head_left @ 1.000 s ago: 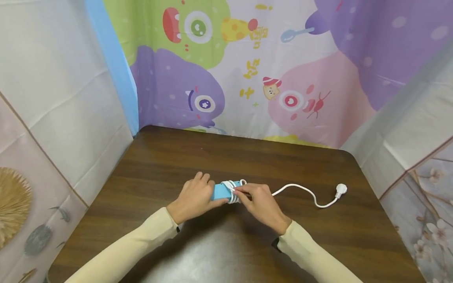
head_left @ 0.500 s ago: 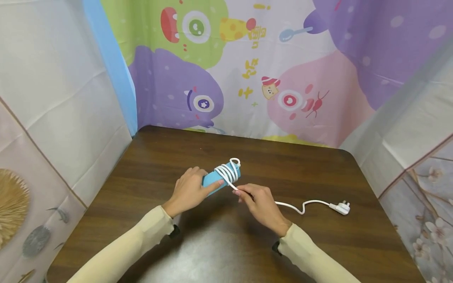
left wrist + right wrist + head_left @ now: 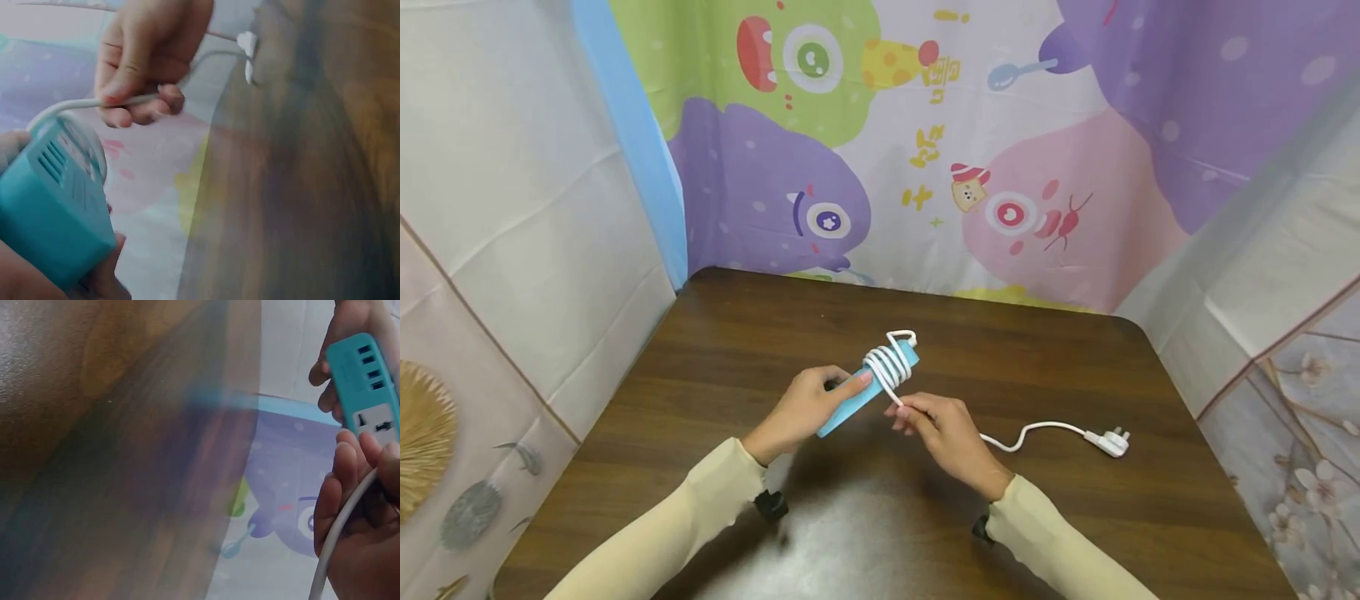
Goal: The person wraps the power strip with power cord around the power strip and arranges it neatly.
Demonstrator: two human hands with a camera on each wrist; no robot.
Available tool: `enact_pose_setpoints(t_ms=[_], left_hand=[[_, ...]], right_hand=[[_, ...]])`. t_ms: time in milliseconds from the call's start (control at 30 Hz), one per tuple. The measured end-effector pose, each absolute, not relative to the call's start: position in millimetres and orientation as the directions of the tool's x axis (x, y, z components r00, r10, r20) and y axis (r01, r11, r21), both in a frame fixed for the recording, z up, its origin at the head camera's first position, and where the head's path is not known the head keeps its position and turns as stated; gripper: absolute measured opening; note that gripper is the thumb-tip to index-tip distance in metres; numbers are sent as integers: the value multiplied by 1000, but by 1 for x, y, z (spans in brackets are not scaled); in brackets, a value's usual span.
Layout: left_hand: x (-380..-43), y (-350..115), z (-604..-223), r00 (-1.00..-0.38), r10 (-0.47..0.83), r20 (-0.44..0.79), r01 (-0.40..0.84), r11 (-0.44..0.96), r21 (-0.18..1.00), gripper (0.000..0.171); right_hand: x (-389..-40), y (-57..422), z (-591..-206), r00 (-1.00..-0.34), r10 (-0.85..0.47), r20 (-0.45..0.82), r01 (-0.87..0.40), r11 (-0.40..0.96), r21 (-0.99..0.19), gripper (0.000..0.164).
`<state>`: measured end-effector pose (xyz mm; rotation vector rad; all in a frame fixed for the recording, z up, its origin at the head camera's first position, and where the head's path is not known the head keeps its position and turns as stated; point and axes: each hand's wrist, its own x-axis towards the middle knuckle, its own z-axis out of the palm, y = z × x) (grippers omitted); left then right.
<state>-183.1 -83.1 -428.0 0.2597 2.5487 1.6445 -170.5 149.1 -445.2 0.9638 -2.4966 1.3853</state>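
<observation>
A light-blue power strip point(image 3: 844, 413) slants above the table, gripped by my left hand point(image 3: 801, 408) with the thumb along its top. Several turns of its white cord point(image 3: 887, 367) wrap the far end, where a small loop sticks out. My right hand point(image 3: 953, 435) pinches the cord just beside the strip. From there the cord trails right to a white three-pin plug point(image 3: 1108, 442) on the table. USB slots show on the power strip point(image 3: 369, 365) in the right wrist view, beside a white socket panel. The left wrist view shows the power strip point(image 3: 56, 212) end-on.
The dark wooden table point(image 3: 1015, 358) has rounded far corners. Behind it hangs a curtain point(image 3: 917, 242) printed with cartoon monsters. Pale fabric panels point(image 3: 550, 208) close in the left and right sides.
The power strip has lifted and tilted, its wrapped end now pointing away to the right. My right hand has drawn the cord out from the strip's near side. The plug has shifted and turned over.
</observation>
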Motion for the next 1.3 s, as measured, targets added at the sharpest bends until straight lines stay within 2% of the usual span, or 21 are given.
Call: enact_pose_setpoints(t_ms=[167, 333, 467, 533, 633, 733, 800, 833, 900, 967, 1067, 1167, 1300], left_hand=[[-181, -85, -425, -954, 294, -59, 10, 228, 974, 51], [-180, -90, -424, -922, 384, -46, 29, 189, 982, 43], [-178, -96, -424, -870, 493, -17, 79, 174, 982, 34], [-177, -98, -424, -819, 574, 17, 136, 166, 977, 29], [-175, -100, -422, -715, 696, 71, 243, 152, 958, 23], [-174, -100, -419, -595, 796, 114, 378, 151, 913, 19], [-173, -99, -417, -526, 841, 129, 479, 168, 862, 18], [-173, -98, -417, -495, 859, 133, 528, 177, 830, 19], [-172, -95, -416, -453, 881, 137, 626, 204, 753, 23], [-168, -92, -415, -450, 883, 132, 714, 267, 647, 31], [-163, -87, -417, -496, 859, 128, 802, 396, 446, 44], [-159, -84, -419, -563, 818, 118, 806, 513, 295, 52], [-156, -81, -421, -615, 778, 127, 785, 589, 190, 57]], right_hand=[[-174, 152, -451, -763, -519, 385, -597, 338, -728, 12], [-177, 155, -452, -736, -565, 373, -612, 322, -722, 16], [-175, 156, -451, -730, -608, 312, -590, 332, -736, 15], [-174, 157, -451, -735, -612, 293, -581, 344, -738, 11], [-174, 161, -453, -720, -609, 334, -609, 324, -724, 20], [-176, 164, -455, -630, -653, 419, -704, 253, -664, 24], [-177, 164, -454, -555, -710, 433, -751, 204, -628, 22], [-177, 163, -454, -533, -734, 421, -762, 200, -615, 17], [-177, 162, -452, -531, -764, 367, -761, 240, -602, 11], [-177, 160, -451, -562, -767, 310, -743, 304, -596, 10], [-175, 158, -448, -614, -741, 271, -722, 389, -572, 7], [-172, 154, -445, -649, -714, 263, -711, 447, -543, 6], [-170, 150, -442, -681, -680, 272, -703, 502, -503, 6]])
